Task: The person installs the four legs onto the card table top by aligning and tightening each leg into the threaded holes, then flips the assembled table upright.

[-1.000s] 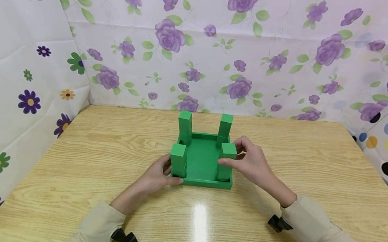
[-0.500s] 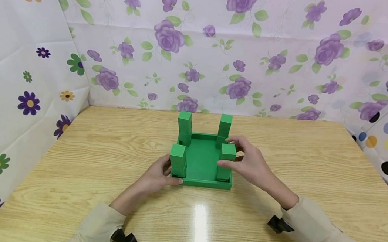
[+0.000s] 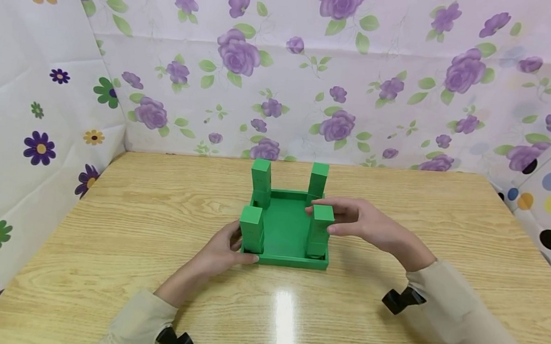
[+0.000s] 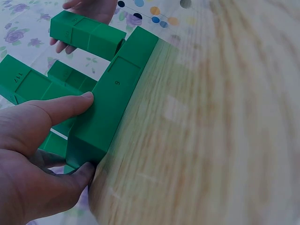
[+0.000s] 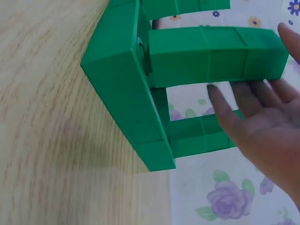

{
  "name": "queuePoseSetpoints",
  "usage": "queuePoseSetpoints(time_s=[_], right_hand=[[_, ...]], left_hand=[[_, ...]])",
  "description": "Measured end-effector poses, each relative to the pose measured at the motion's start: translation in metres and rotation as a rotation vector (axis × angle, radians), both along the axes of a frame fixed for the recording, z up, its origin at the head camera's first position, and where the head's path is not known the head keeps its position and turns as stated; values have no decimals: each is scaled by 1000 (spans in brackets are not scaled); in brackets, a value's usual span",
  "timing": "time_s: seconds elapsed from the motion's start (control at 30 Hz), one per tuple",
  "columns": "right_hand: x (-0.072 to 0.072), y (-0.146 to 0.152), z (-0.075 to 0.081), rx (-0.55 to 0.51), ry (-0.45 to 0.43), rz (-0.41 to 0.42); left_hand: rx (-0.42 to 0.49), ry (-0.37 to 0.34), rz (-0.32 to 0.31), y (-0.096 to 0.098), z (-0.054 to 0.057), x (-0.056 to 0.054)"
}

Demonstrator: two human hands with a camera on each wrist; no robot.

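A square green tray point(image 3: 293, 261) with an upright post at each corner sits on the table. My left hand point(image 3: 218, 250) grips its near left corner; in the left wrist view the thumb lies on the front wall point(image 4: 110, 98) and the fingers curl round the corner. My right hand point(image 3: 371, 225) is at the top of the near right post point(image 3: 319, 235), fingers stretched out behind it and thumb beside its right edge. The right wrist view shows the fingers loosely extended along that post point(image 5: 206, 58), with the thumb held away from it.
The near left post point(image 3: 251, 233), far left post point(image 3: 262, 179) and far right post point(image 3: 318, 180) stand upright from the tray. Wooden table surface point(image 3: 160, 202) surrounds it, reaching back to a flowered cloth wall point(image 3: 272, 77). Black wrist cameras point(image 3: 402, 301) hang below the sleeves.
My right thumb has come off the front of the near right post, and the fingers have straightened behind it as the hand shifted right. My left hand keeps its hold on the tray.
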State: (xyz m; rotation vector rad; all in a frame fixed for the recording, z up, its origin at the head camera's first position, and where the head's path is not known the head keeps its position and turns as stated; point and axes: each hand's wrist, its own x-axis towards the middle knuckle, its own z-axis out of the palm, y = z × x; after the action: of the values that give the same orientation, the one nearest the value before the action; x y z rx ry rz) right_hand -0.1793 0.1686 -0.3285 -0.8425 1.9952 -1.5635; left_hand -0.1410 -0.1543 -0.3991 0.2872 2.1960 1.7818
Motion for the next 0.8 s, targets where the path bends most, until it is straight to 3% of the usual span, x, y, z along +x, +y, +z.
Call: queuePoseSetpoints(time_s=[0.13, 0.27, 0.47, 0.8], right_hand=[[-4, -1, -4, -23, -12, 47], [-5, -3, -5, -2, 12, 42], [-1, -7, -2, 66, 87, -46], [9, -16, -4, 173, 250, -264]], left_hand=[[6, 1, -13, 0, -2, 0], [14, -2, -14, -1, -2, 0], [16, -9, -10, -2, -1, -1], [9, -5, -9, -1, -1, 0]])
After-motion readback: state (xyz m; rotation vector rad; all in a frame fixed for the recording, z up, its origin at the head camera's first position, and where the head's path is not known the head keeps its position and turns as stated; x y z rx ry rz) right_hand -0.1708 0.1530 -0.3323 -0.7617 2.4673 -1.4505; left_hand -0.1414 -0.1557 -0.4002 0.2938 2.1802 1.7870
